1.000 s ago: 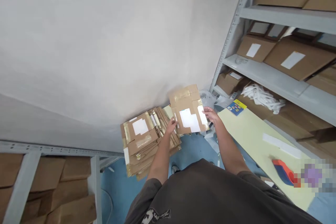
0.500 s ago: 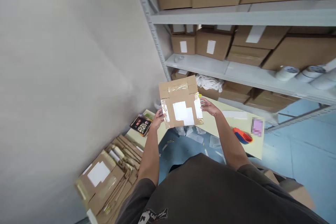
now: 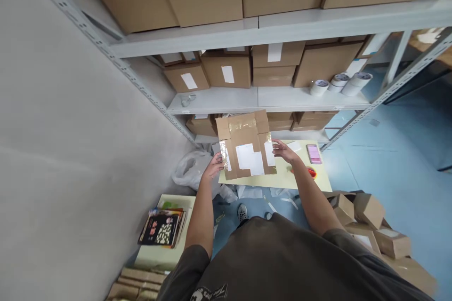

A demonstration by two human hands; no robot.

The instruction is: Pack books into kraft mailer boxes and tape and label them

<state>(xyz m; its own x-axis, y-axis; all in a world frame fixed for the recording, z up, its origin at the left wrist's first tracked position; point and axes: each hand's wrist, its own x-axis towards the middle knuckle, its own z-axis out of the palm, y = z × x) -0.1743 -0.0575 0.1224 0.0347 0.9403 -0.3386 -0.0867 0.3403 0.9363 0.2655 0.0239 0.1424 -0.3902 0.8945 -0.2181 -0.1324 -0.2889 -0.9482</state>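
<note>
While left grip [image 3: 213, 166] clamps cardboard [image 3: 243, 138], right grip [image 3: 283, 151] clamps opposite edge; shelving [image 3: 226, 99] stands beyond.

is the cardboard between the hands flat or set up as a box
Flat: the cardboard shows as a creased panel, gripped at its side edges by the left hand and right hand, no walls standing up.

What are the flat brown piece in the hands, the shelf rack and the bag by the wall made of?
Flat brown piece: matte cardboard, it seems, from its creases; its glossy strips are probably plastic tape. Shelf rack: likely painted metal, smooth and pale gray, with holes along its posts. Bag: apparently thin plastic, being translucent and crumpled.
</note>
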